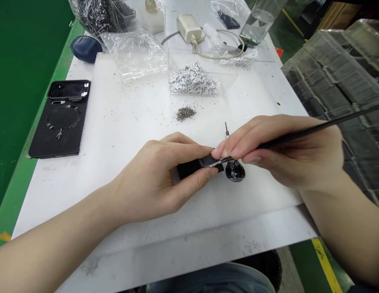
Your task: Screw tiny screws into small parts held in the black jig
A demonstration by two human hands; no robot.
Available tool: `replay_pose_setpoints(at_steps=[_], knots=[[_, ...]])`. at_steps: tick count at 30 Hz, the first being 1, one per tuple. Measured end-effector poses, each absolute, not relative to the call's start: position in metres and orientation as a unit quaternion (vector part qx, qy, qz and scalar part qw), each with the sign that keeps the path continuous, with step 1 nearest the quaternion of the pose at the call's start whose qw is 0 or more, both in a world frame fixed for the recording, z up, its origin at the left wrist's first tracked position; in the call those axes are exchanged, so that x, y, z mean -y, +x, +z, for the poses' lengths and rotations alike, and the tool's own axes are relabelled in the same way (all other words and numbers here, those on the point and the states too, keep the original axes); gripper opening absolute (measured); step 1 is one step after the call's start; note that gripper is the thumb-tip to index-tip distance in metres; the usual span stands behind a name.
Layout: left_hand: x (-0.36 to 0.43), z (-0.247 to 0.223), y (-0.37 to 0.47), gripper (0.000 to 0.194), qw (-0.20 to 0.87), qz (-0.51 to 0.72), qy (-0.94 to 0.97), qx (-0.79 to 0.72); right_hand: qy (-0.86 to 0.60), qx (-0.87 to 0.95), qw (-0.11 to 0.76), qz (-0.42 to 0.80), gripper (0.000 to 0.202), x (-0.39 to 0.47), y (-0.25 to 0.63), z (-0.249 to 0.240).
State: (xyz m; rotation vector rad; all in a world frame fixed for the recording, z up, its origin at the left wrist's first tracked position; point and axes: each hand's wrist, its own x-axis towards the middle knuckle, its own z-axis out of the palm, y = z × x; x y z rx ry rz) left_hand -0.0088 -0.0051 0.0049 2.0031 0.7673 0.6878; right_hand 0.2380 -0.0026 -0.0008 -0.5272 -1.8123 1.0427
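Between its thumb and fingers, my left hand (158, 175) grips a small black part (189, 168) over the white mat. My right hand (287, 150) is closed around a long thin black tool (317, 129), whose metal tip touches the part's right end. Just right of the part, a small screwdriver (235, 171) with a dark rounded handle lies on the mat, its shaft pointing away and partly behind my right fingers. Farther back sits a pile of tiny dark metal pieces (186, 113). Behind it, a clear tray (193, 94) holds many small white pieces.
A black phone case (59, 118) lies at the left, below a dark blue object (86, 49). Plastic bags (137, 53), a white charger (189, 28) with its cable and a clear container (261, 22) stand at the back. Stacked clear trays (338, 81) are at the right.
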Motion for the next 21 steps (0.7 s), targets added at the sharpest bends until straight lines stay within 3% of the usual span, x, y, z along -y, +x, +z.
replay_pose_setpoints(at_steps=[13,21], knots=[[0.004,0.004,-0.010,0.020,0.441,0.272,0.800,-0.303,-0.237,0.795,0.396,0.394,0.013,0.006,0.239,0.018],[0.004,0.006,-0.010,0.018,0.439,0.260,0.804,-0.307,-0.238,0.750,0.441,0.431,0.013,0.006,0.238,0.003]])
